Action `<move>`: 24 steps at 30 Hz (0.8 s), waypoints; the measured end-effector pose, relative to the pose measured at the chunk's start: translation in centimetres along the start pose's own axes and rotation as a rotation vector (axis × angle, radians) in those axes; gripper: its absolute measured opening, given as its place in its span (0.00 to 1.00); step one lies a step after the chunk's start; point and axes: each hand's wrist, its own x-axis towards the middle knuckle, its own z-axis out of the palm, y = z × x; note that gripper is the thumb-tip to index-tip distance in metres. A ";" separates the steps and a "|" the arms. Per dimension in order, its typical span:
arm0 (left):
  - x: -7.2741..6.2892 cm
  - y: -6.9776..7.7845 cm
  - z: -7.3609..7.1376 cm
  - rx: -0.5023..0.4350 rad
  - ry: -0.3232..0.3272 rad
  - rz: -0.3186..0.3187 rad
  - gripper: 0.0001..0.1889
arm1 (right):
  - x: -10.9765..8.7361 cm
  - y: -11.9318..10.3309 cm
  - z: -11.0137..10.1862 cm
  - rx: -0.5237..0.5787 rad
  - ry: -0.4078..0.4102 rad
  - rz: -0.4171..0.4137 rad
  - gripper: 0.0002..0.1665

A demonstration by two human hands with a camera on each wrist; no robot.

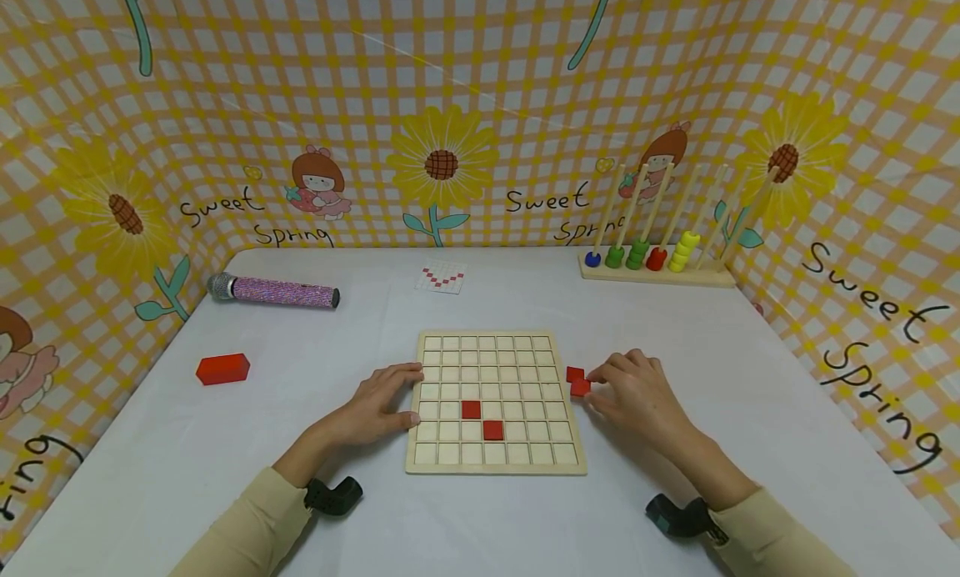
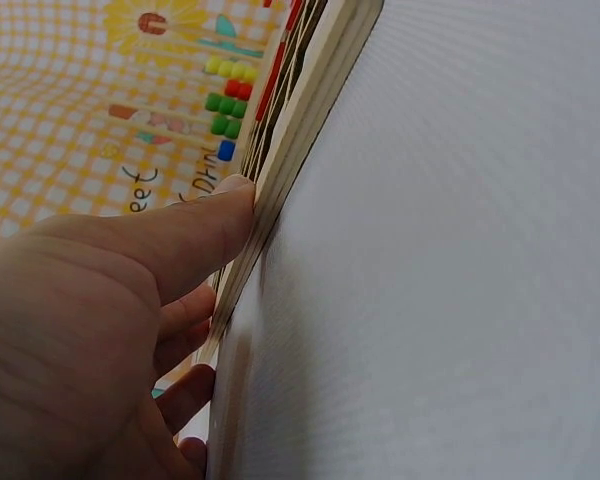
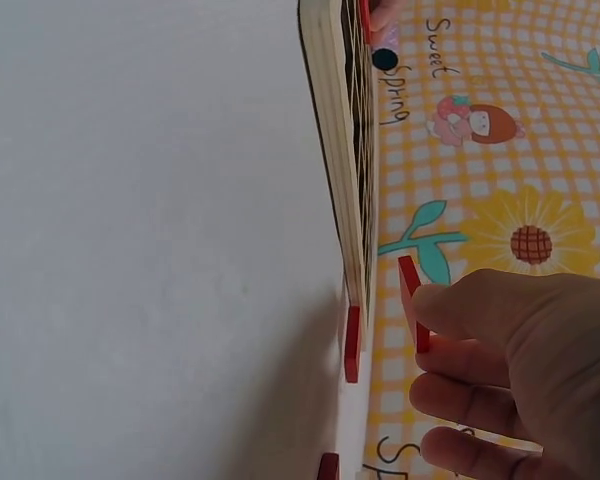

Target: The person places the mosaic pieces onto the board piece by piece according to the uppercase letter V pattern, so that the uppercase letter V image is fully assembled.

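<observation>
A square wooden grid board [image 1: 525,374] lies on the table with two red square tiles set in its cells, one tile [image 1: 471,409] diagonally above the other [image 1: 492,430]. My left hand [image 1: 375,406] rests at the board's left edge, thumb and fingertips against its side, fingers fairly straight. To the right of the board, my right hand [image 1: 637,393] pinches a red tile [image 3: 414,305] between thumb and fingertips, raised in the right wrist view. Beneath it, another red tile [image 3: 352,345] lies by the board's edge, and one more [image 3: 328,467] is partly cut off.
A patterned card [image 1: 440,277] with a red V of squares lies behind the board. An abacus [image 1: 656,275] with coloured beads stands at the back right. At the left are a glittery microphone [image 1: 277,292] and a red block [image 1: 222,368]. Checked cloth walls surround the table.
</observation>
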 end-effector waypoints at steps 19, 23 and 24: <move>0.1 0.0 0.0 0.007 0.001 -0.014 0.31 | 0.7 -1.9 0.4 0.024 0.016 -0.058 0.13; 0.1 0.0 0.1 0.008 0.001 -0.021 0.31 | 0.8 -2.3 0.6 0.023 0.018 -0.079 0.13; 0.1 0.0 0.1 0.009 0.001 -0.022 0.31 | 0.9 -2.4 0.6 0.023 0.019 -0.084 0.13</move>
